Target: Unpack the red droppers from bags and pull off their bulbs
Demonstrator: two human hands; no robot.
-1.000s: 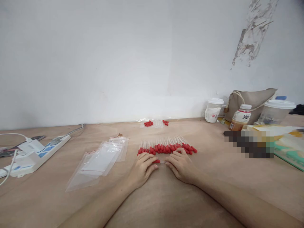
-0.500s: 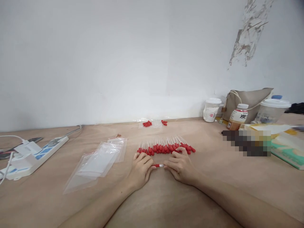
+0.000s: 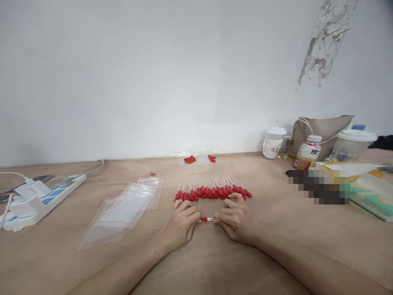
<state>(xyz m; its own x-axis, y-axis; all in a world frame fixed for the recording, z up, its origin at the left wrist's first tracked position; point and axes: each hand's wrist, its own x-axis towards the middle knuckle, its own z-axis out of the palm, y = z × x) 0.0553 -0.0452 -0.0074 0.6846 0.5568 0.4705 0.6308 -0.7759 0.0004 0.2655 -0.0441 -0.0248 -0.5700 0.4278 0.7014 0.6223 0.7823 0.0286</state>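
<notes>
Red-bulbed small clear-tube dropper clamped between both hands: left hand on the bulb, right hand on the tube, low over the tan wooden tabletop, just before the row of red-bulbed clear droppers. Might snap under a hard squeeze, or slip and scatter that row. Tube tip hidden by fingers; glass or plastic, cannot tell.

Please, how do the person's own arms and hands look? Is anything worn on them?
The left hand and the right hand are bare: no gloves, rings, watch or bracelet can be seen. Both arms are uncovered down to the picture's edge, with no sleeve or marking.
</notes>
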